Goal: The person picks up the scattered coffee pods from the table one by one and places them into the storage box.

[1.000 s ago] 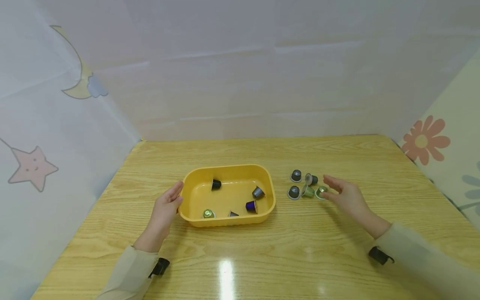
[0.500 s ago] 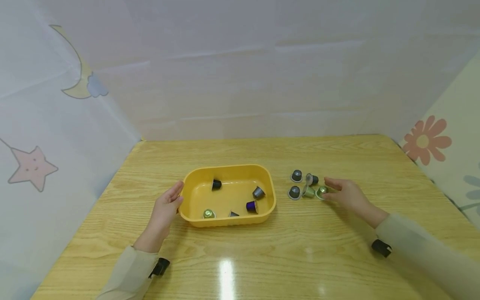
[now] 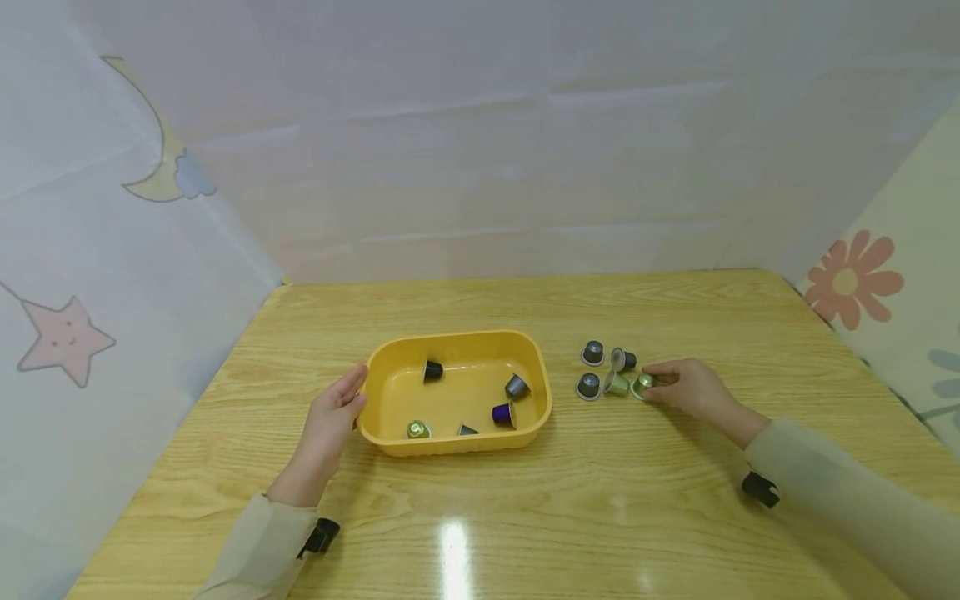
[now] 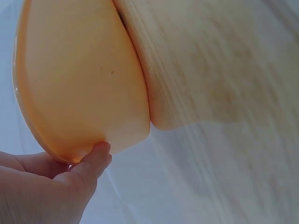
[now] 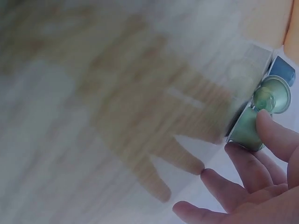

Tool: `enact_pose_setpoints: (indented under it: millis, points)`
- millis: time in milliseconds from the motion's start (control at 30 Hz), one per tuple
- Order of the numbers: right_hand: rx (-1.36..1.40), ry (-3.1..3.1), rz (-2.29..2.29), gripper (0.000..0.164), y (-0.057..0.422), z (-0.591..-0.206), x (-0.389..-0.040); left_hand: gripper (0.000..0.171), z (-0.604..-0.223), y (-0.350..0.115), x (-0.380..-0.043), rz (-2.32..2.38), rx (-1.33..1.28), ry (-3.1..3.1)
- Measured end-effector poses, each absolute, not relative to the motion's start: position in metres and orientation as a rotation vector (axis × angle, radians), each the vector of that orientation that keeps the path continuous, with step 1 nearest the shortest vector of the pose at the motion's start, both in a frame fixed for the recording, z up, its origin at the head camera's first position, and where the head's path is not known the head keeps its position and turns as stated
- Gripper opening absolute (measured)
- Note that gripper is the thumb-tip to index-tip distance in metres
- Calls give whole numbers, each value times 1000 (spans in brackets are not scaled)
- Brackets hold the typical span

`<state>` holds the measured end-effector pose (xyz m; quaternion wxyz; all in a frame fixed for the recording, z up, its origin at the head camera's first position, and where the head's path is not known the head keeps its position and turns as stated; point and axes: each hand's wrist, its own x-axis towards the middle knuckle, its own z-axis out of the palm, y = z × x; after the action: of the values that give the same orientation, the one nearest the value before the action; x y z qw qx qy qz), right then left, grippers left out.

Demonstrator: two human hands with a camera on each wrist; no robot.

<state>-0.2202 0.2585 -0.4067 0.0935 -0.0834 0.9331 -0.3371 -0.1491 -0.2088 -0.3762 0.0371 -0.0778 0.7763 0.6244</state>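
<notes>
My left hand (image 3: 330, 421) rests against the left end of a yellow plastic tray (image 3: 450, 446), fingers mostly straight. In the left wrist view its fingertips (image 4: 100, 148) touch the tray's outer wall right by the rim. My right hand (image 3: 693, 392) pinches a green coffee capsule (image 3: 643, 382) between thumb and index finger. The right wrist view shows the thumb (image 5: 275, 133) on this capsule's side, the other fingers spread. Right beside it lies a pale green capsule (image 3: 617, 383) on its side. A dark capsule (image 3: 625, 359) lies behind them.
Two grey capsules (image 3: 592, 352) stand between that cluster and the tray. Inside the tray lie several capsules: black (image 3: 432, 371), grey (image 3: 517, 386), purple (image 3: 503, 414), green (image 3: 417, 429) and one partly hidden by the front wall. Cloth printed with pictures surrounds the wooden table (image 3: 525, 517).
My right hand has come down, and its thumb and index finger have drawn together on the green coffee capsule. The left hand and tray stay in place.
</notes>
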Motion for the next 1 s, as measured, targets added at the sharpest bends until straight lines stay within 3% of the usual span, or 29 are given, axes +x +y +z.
enact_pose_setpoints:
  millis: [1000]
  points:
    - [-187,2662,-1270,62,240,-360,-212,51,-376,-210,-149,1923,-250,2342]
